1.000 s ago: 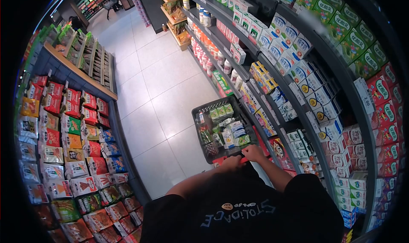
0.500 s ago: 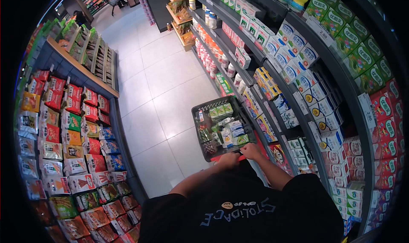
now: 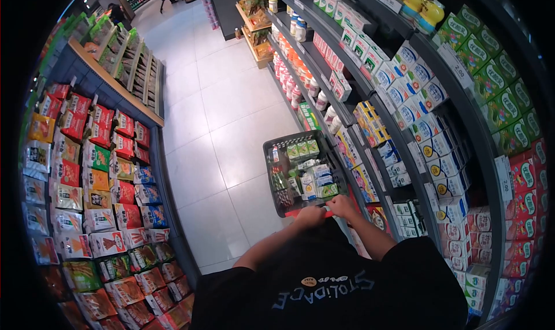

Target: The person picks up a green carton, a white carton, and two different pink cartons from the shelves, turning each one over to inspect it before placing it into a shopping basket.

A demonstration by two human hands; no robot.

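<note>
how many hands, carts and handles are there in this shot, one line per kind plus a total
hands: 2, left hand and right hand, both gripping the handle
shopping cart: 1, loaded with cartons and packets
red handle: 1
total: 4

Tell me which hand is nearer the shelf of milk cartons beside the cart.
Right. The right hand grips the cart handle on the side next to the milk cartons; the left hand grips it farther off, toward the aisle.
</note>
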